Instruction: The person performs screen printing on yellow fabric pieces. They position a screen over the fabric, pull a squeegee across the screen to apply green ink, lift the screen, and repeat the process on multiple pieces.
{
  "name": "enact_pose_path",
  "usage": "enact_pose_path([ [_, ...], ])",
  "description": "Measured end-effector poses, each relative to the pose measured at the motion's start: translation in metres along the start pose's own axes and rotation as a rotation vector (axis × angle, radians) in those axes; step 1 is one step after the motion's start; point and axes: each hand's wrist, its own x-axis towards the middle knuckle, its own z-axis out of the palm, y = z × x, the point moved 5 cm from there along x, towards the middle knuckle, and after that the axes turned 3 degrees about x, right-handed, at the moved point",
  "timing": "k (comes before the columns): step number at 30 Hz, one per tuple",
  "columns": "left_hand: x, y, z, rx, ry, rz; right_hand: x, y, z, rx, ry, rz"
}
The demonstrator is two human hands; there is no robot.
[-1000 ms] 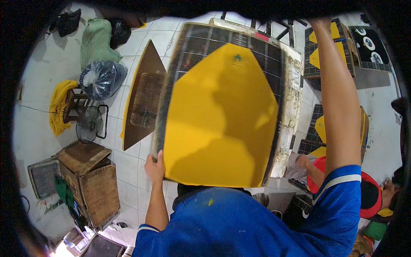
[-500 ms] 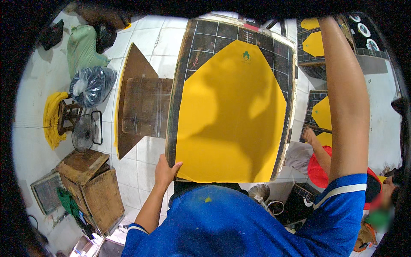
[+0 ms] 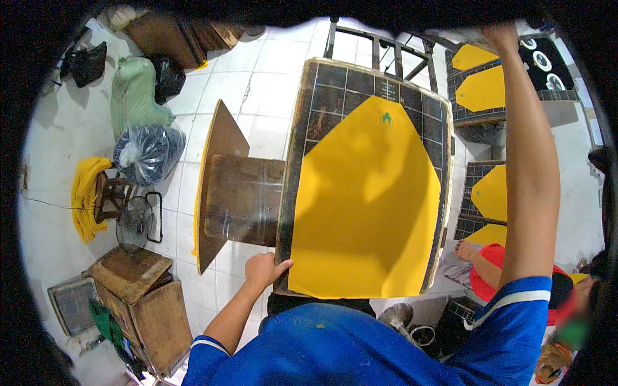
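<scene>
A dark board (image 3: 329,96) marked with grid lines stands before me, tilted away at the top. Flat on it lies a yellow fabric piece (image 3: 367,219) with tapered upper corners and a small green print near its top. My left hand (image 3: 262,270) grips the board's lower left edge, its thumb over the top and its other fingers curled. High at the upper right, my right arm is stretched far up. Its hand (image 3: 501,37) runs into the dark rim of the head view, so its fingers cannot be made out. A shadow falls across the fabric.
To the left are a brown panel (image 3: 219,186), a fan (image 3: 135,223), bagged bundles (image 3: 151,154) and a wooden box (image 3: 154,315). At right, more boards carry yellow pieces (image 3: 483,90). A co-worker in red (image 3: 487,276) sits there. A black metal frame (image 3: 376,48) stands beyond.
The whole view has shifted, so the board sits lower and further right. My right hand now shows partly at the top. My left hand stays on the board's edge.
</scene>
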Motion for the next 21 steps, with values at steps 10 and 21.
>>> enact_pose_path([
  [10, 0.107, 0.088, -0.306, -0.947, 0.913, 0.497, -0.137, 0.020, 0.044, -0.149, 0.197, -0.285],
  [21, 0.253, 0.026, -0.157, -1.446, 0.360, -0.420, -0.293, 0.066, 0.202, -0.041, -0.863, -0.045],
])
